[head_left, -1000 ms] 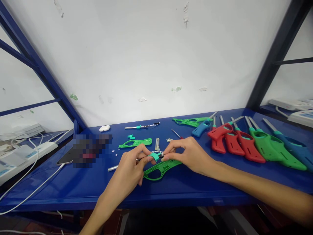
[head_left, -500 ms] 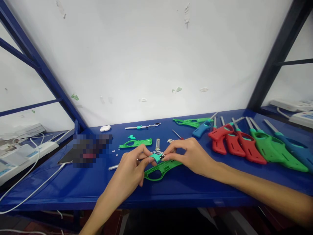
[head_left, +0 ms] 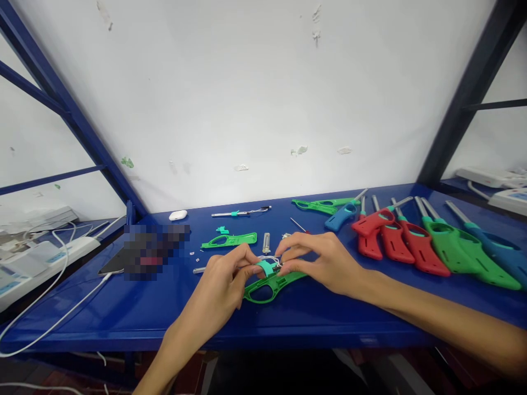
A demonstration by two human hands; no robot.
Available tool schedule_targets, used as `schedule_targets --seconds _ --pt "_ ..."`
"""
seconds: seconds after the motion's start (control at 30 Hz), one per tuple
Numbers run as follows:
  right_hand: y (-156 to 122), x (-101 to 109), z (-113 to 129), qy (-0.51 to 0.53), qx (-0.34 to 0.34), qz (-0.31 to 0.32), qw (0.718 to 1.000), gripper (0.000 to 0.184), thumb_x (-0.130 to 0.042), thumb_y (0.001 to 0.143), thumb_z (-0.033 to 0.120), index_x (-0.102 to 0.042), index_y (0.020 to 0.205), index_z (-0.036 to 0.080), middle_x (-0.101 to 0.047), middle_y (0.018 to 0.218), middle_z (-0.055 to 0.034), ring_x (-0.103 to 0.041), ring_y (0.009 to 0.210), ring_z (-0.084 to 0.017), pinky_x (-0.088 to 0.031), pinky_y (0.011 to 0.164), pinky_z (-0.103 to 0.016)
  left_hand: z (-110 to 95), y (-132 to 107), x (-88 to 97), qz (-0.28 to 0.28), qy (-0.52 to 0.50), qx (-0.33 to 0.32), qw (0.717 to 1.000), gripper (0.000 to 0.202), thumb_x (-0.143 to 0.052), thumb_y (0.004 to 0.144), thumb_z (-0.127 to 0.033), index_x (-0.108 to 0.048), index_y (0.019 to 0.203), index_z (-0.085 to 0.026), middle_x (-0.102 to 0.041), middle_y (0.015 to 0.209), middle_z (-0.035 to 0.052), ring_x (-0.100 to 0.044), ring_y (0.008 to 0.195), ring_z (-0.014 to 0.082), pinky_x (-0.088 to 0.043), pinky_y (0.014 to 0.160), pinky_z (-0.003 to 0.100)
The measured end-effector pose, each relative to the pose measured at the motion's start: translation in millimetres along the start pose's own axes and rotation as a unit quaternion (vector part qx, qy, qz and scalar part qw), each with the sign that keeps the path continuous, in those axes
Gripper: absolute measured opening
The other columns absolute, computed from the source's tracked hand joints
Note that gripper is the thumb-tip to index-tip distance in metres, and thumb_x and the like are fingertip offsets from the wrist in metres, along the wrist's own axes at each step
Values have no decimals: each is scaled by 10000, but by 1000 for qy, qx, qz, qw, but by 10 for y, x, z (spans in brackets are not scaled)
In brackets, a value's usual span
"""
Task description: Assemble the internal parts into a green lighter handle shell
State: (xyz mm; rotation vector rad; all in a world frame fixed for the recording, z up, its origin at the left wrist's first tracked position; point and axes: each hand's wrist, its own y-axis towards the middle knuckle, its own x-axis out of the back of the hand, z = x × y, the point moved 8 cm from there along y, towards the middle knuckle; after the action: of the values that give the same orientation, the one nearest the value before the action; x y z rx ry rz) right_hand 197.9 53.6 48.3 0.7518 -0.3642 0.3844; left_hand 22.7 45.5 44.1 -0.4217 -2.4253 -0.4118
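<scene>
The person's two hands work close together over the near side of the worktop (head_left: 156, 315): the left hand (head_left: 222, 282) pinches a teal piece (head_left: 268, 267) between thumb and finger, and the right hand (head_left: 325, 260) pinches the small dark part (head_left: 276, 269) at its end, though the fingertips cover too much for me to tell whether it also grips the looped white wires (head_left: 272, 258). A metal tube (head_left: 199, 270) pokes out past the left hand. Under both lies an open green shell (head_left: 286, 281). Just beyond them sit a clear cartridge (head_left: 267, 243) and another green shell half (head_left: 239, 240); farther back, a wired rod (head_left: 230, 214). Over to the right, red lighters (head_left: 428, 255) lie beside green lighters (head_left: 450, 247).
</scene>
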Motion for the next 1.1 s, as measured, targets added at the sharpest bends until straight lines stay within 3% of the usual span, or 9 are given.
schedule_targets --seconds 0.17,0.4,0.7,0.9,1.1 --pt "-36 -31 -18 -14 35 10 999 293 -684 1050 443 -702 1152 169 -790 919 -35 -772 886 -215 -623 827 -381 -28 8 -13 -9 33 -19 999 198 -486 1031 -265 -597 870 -236 -672 647 -70 -458 477 99 -311 538 270" --pt "-73 -90 -54 -42 50 34 997 272 -632 1086 412 -688 1211 178 -781 928 -28 -763 884 -208 -624 832 -383 -61 3 0 4 70 -24 997 188 -458 1030 -240 -589 896 -255 -735 790 -63 -594 649 137 -343 607 280" --pt "-5 -116 -58 -111 51 49 991 320 -673 1044 496 -718 1102 185 -757 882 -18 -723 901 -225 -545 924 -443 53 -113 -92 12 140 -8 990 146 -484 1050 -307 -582 952 -262 -703 835 -23 -632 750 201 -358 669 303" --pt "5 -190 33 -116 65 84 988 322 -660 1051 499 -716 1016 184 -750 858 -2 -706 834 -198 -533 865 -385 117 -220 -162 -14 171 -24 985 157 -478 1051 -290 -617 984 -261 -656 978 6 -593 880 221 -386 749 327" --pt "-18 -209 -37 -152 63 93 982 299 -677 1046 466 -735 947 190 -734 842 0 -656 775 -190 -503 815 -366 174 -249 -196 -23 173 -30 984 186 -499 1061 -287 -677 1017 -257 -644 1031 9 -610 904 196 -435 773 316"
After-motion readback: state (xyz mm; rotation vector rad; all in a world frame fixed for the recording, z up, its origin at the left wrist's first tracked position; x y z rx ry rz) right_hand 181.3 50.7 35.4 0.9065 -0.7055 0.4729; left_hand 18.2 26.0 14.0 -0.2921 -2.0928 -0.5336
